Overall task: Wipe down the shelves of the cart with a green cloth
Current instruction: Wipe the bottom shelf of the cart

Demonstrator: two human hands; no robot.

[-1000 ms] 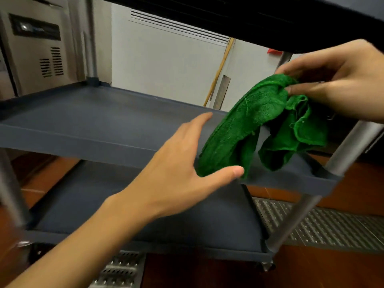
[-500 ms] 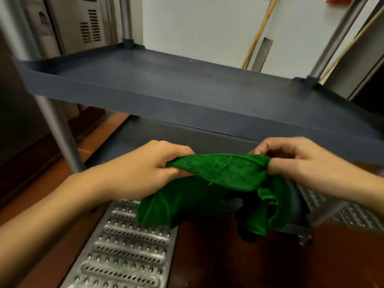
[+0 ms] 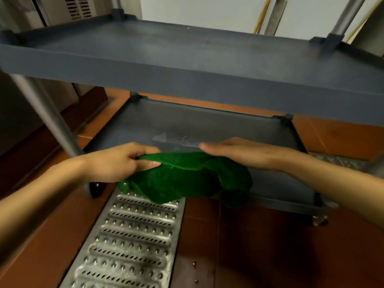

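A person's left hand [image 3: 116,163] pinches one end of a crumpled green terry cloth [image 3: 187,177] while the right hand [image 3: 239,152], fingers straight and flat, rests palm-down on its upper fold, gripping nothing. The cloth hangs at the front edge of the cart's dark grey plastic bottom shelf [image 3: 207,125], its long axis running left to right between the hands. The shelf lies just beyond and below both hands, the right hand seemingly nearer to it, above a perforated steel floor grate [image 3: 133,242].
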